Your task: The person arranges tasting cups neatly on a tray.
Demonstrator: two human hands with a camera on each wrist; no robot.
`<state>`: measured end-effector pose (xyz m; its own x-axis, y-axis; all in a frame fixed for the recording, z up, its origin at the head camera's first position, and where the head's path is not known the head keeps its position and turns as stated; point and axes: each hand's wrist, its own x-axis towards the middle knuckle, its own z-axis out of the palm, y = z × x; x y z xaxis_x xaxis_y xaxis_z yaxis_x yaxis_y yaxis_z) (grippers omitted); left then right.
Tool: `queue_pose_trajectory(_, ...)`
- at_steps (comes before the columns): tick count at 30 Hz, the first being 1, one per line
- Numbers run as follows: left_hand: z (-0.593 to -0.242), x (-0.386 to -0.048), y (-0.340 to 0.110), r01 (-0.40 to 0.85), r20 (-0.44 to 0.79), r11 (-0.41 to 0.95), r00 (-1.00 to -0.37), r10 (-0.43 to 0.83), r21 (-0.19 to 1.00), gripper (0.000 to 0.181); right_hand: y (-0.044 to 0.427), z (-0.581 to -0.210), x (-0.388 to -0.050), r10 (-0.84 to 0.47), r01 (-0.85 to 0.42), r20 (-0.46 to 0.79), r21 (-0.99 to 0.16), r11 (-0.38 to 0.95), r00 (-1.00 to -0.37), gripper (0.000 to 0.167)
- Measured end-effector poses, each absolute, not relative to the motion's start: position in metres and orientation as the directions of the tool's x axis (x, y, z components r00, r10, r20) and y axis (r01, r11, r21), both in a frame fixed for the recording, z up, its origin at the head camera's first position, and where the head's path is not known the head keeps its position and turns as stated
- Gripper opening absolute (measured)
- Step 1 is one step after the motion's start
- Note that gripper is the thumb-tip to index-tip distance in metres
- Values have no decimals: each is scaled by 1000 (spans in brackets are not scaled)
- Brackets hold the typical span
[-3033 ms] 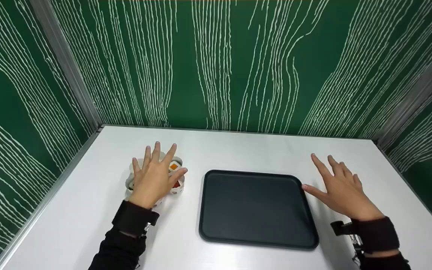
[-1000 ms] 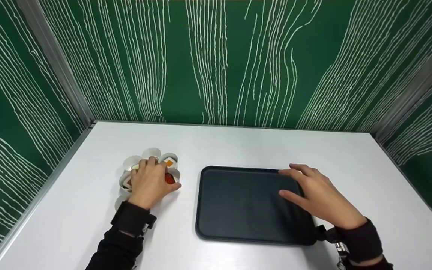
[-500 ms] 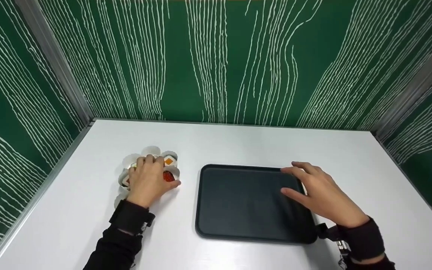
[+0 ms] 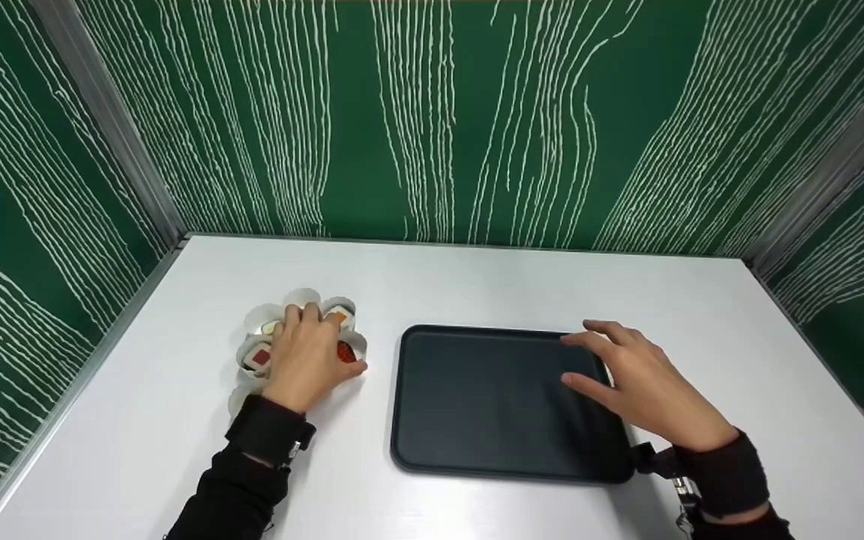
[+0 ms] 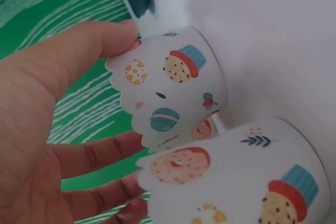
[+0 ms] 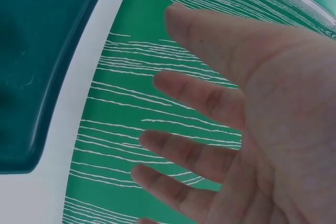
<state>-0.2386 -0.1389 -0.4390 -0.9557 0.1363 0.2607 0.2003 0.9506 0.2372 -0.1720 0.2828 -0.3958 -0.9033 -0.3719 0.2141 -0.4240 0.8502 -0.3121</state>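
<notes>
My left hand reaches down over a cluster of scalloped white paper baking cups on the left. Between thumb and fingers it holds the rim of one paper baking cup, printed with muffins and macarons. Red beady food shows inside that cup in the head view. A second printed cup stands close by. Sushi-like pieces sit in other cups: one with a red square, one with an orange top. My right hand hovers, fingers apart and holding nothing, over the right edge of a dark tray.
The tray lies flat on the white table, to the right of the cups. Another cup sits at the cluster's near left, partly behind my left wrist. Green panels with white lines enclose the table.
My left hand came down from above the cups, fingers drawing in around one, and hand and cup have shifted slightly right. My right hand moved left over the tray's edge, then stayed still.
</notes>
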Motion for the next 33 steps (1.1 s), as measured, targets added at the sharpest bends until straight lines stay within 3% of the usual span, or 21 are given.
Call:
queue_pose_trajectory(12,-436,-239,-128,255,230,942,-951,205,218,70,285,-396,-171,-362,-416,218,-312,854,-906,49)
queue_pose_trajectory(21,-437,-239,-121,350,264,915,-919,294,200,54,285,-396,-171,-360,-418,225,-322,850,-906,48)
queue_pose_trajectory(33,-435,-233,-120,454,216,869,-885,413,199,42,284,-397,-170,-365,-410,193,-331,850,-911,49)
